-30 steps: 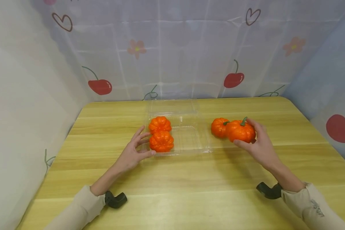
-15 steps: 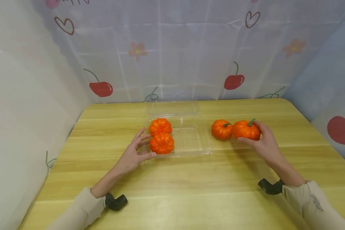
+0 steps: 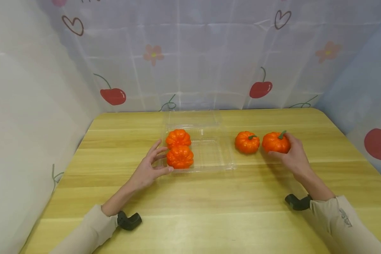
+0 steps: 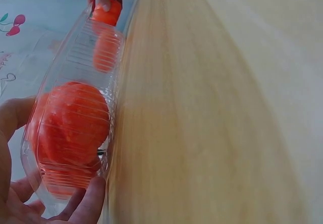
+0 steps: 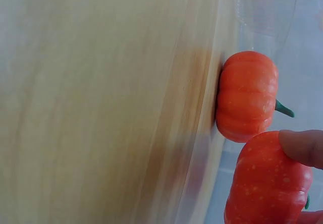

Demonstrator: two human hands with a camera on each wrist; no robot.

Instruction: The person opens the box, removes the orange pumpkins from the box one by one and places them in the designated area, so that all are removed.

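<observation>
Right hand [image 3: 293,156] grips right pumpkin [image 3: 274,143] between thumb and fingers — second pumpkin [image 3: 247,143] just beside. Left hand [image 3: 146,171] spread, touching box [image 3: 211,155] — two pumpkins [image 3: 180,157] inside.

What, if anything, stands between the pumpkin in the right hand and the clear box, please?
Another pumpkin sits on the table, between the held pumpkin and the right side of the box. Nothing else visible stands between them.

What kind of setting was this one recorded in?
Probably a small staged indoor recording booth: patterned sheeting stands on three sides of a wood-grain table, which holds little beyond orange pumpkins and a clear plastic container.
</observation>
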